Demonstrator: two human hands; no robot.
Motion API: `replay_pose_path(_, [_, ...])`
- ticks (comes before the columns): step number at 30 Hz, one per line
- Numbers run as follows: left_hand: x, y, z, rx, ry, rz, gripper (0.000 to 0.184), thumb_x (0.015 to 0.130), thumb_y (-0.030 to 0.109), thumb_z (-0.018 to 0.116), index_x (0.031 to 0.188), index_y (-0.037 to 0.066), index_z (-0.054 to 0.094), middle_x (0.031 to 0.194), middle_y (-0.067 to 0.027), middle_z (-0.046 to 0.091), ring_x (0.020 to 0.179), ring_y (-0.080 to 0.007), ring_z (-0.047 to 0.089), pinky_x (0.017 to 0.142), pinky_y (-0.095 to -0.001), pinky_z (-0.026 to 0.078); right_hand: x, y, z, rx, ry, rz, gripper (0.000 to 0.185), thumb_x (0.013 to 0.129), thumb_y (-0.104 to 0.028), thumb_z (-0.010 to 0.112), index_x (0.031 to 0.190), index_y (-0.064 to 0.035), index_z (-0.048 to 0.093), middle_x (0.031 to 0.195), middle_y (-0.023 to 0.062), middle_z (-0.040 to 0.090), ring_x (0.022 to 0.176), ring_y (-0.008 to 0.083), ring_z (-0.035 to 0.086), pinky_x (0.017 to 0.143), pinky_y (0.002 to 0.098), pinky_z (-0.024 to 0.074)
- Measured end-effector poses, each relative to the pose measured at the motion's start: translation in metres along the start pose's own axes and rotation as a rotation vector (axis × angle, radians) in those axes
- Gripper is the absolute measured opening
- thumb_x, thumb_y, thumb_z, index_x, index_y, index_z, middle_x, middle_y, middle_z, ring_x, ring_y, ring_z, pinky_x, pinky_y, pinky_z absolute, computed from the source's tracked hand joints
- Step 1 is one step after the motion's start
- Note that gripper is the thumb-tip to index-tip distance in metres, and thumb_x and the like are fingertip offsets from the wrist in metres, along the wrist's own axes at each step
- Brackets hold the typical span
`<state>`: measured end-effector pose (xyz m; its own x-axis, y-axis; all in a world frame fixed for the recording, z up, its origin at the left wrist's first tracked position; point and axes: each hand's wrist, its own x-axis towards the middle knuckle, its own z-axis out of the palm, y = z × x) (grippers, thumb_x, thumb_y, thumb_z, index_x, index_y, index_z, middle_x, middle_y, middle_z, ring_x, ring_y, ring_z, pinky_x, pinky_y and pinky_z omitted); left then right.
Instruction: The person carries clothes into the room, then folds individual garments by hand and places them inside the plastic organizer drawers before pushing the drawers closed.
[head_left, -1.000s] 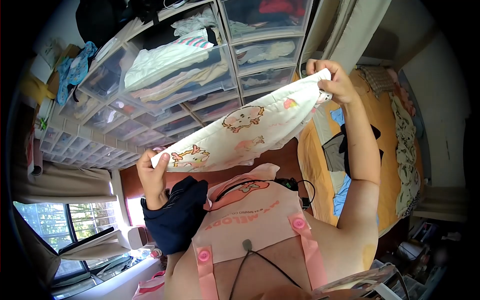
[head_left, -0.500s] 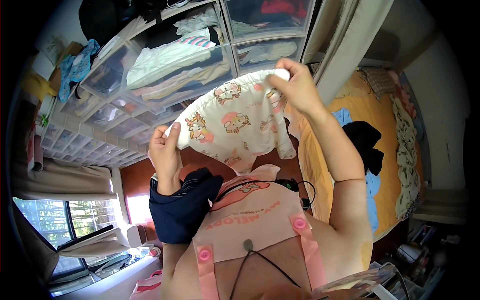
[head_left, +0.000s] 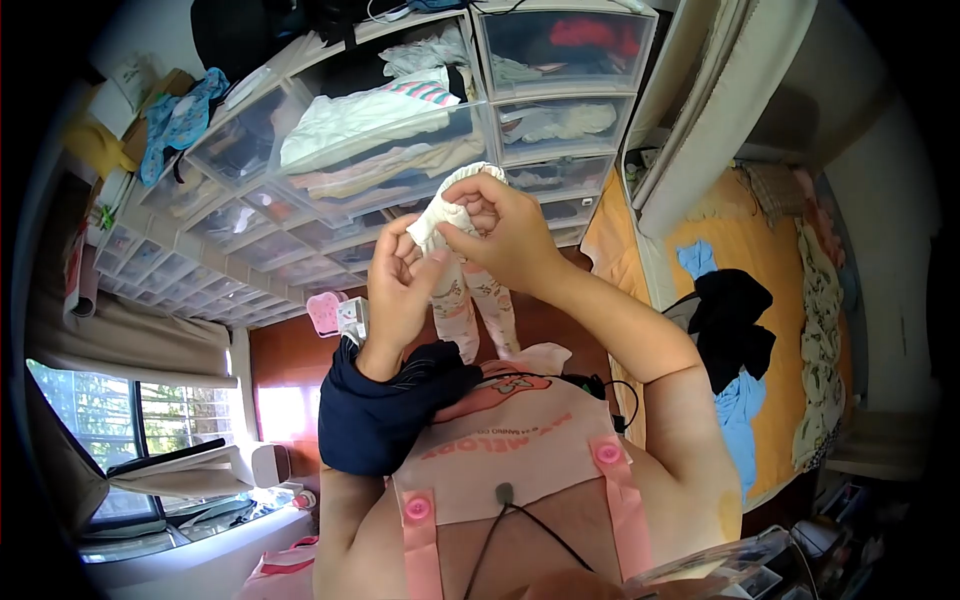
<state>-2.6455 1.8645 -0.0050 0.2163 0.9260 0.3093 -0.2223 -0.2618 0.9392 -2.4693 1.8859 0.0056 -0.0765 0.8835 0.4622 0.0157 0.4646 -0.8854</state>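
Note:
White printed pants (head_left: pixel 455 310) with a gathered waistband hang in front of my chest, their two legs pointing down. My left hand (head_left: pixel 402 285) grips one side of the bunched waistband. Fingers and thumb of my right hand (head_left: pixel 500 225) pinch the other side, close to my left hand. A dark navy garment (head_left: pixel 375 420) is draped around my left forearm.
Clear drawers (head_left: pixel 380 150) stand ahead, one pulled open with folded clothes (head_left: pixel 365 125) in it. A bed (head_left: pixel 780 300) with black clothing (head_left: pixel 730 320) and a blue garment (head_left: pixel 738 420) is at the right. A window (head_left: pixel 185 410) is at the lower left.
My hands have moved from wide apart to close together. The stretched waistband is now bunched between them, and the pant legs hang down visibly. The view has shifted slightly.

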Motion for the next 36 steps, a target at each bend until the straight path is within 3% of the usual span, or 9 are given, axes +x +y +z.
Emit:
replay_pose_path(4, [0.000, -0.002, 0.008, 0.351, -0.002, 0.127, 0.055, 0.092, -0.005, 0.069, 0.141, -0.001, 0.043, 0.127, -0.0161, 0.068, 0.112, -0.0164, 0.068, 0.089, -0.0276, 0.056, -0.003, -0.004, 0.007, -0.133, 0.008, -0.113, 0.029, 0.087, -0.006, 0.077, 0.113, 0.0021, 0.069, 0.096, 0.0113, 0.075, 0.088, 0.0109, 0.073, 0.077, 0.0248, 0.0593])
replay_pose_path(8, [0.007, -0.018, -0.009, 0.219, 0.103, 0.076, 0.042, 0.097, -0.002, 0.067, 0.135, -0.001, 0.049, 0.117, -0.0130, 0.071, 0.101, -0.0103, 0.068, 0.081, -0.0225, 0.055, -0.005, 0.002, 0.010, -0.142, -0.074, -0.276, 0.034, 0.085, -0.010, 0.077, 0.117, 0.0010, 0.072, 0.097, 0.0118, 0.076, 0.084, 0.0173, 0.075, 0.075, 0.0283, 0.0595])
replay_pose_path(11, [0.007, -0.015, -0.019, 0.248, 0.105, 0.004, 0.031, 0.101, 0.001, 0.063, 0.131, -0.001, 0.053, 0.110, -0.0101, 0.072, 0.093, -0.0071, 0.067, 0.074, -0.0211, 0.054, 0.002, 0.001, -0.013, -0.328, -0.393, -0.062, 0.044, 0.083, -0.013, 0.081, 0.124, -0.0026, 0.070, 0.108, 0.0152, 0.074, 0.097, 0.0230, 0.074, 0.086, 0.0338, 0.0591])
replay_pose_path(14, [0.002, -0.014, -0.025, 0.168, 0.102, -0.043, 0.023, 0.106, 0.008, 0.059, 0.128, 0.001, 0.056, 0.104, -0.0047, 0.072, 0.085, -0.0065, 0.065, 0.073, -0.0205, 0.051, 0.013, 0.005, -0.024, -0.734, 0.132, -0.520, 0.056, 0.081, -0.017, 0.085, 0.132, -0.0070, 0.066, 0.122, 0.0166, 0.070, 0.108, 0.0270, 0.070, 0.096, 0.0346, 0.0541])
replay_pose_path(17, [0.003, -0.014, -0.032, 0.139, 0.074, -0.073, 0.023, 0.106, 0.009, 0.058, 0.128, 0.001, 0.056, 0.103, -0.0041, 0.071, 0.084, -0.0063, 0.064, 0.073, -0.0204, 0.050, 0.010, 0.058, -0.045, -0.449, -0.058, -0.214, 0.061, 0.078, -0.022, 0.088, 0.132, -0.0088, 0.063, 0.122, 0.0172, 0.070, 0.108, 0.0296, 0.068, 0.093, 0.0387, 0.0527])
replay_pose_path(21, [0.000, -0.015, -0.047, 0.264, 0.007, -0.062, 0.025, 0.105, 0.007, 0.060, 0.128, 0.001, 0.056, 0.104, -0.0060, 0.072, 0.082, -0.0049, 0.064, 0.066, -0.0199, 0.049, 0.014, 0.061, -0.065, -0.252, -0.351, 0.197, 0.034, 0.084, -0.014, 0.084, 0.114, -0.0009, 0.073, 0.099, 0.0086, 0.075, 0.090, 0.0130, 0.068, 0.083, 0.0291, 0.0536])
replay_pose_path(22, [-0.001, -0.012, -0.049, 0.248, 0.022, -0.059, 0.025, 0.105, 0.007, 0.060, 0.129, 0.001, 0.056, 0.105, -0.0059, 0.072, 0.082, -0.0049, 0.064, 0.066, -0.0201, 0.049, 0.013, 0.055, -0.067, -0.206, -0.287, 0.072, 0.020, 0.087, -0.007, 0.078, 0.106, 0.0007, 0.075, 0.090, 0.0042, 0.075, 0.083, 0.0074, 0.064, 0.078, 0.0267, 0.0525])
replay_pose_path(30, [-0.004, 0.001, -0.059, 0.301, 0.260, 0.060, 0.040, 0.103, 0.006, 0.063, 0.141, 0.000, 0.052, 0.093, -0.0071, 0.074, 0.076, -0.0061, 0.063, 0.070, -0.0201, 0.047, 0.024, 0.005, -0.075, -0.166, -0.403, -0.093, 0.025, 0.088, -0.006, 0.079, 0.112, -0.0022, 0.071, 0.100, 0.0037, 0.075, 0.088, 0.0102, 0.065, 0.081, 0.0274, 0.0523])
replay_pose_path(36, [-0.010, 0.020, -0.047, -0.001, 0.285, 0.178, 0.054, 0.097, 0.007, 0.069, 0.144, -0.003, 0.045, 0.104, -0.0141, 0.074, 0.091, -0.0166, 0.071, 0.085, -0.0283, 0.055, 0.038, -0.030, -0.065, 0.216, -0.337, 0.207, 0.021, 0.092, -0.015, 0.079, 0.109, -0.0025, 0.073, 0.101, 0.0017, 0.075, 0.083, 0.0057, 0.062, 0.073, 0.0237, 0.0512])
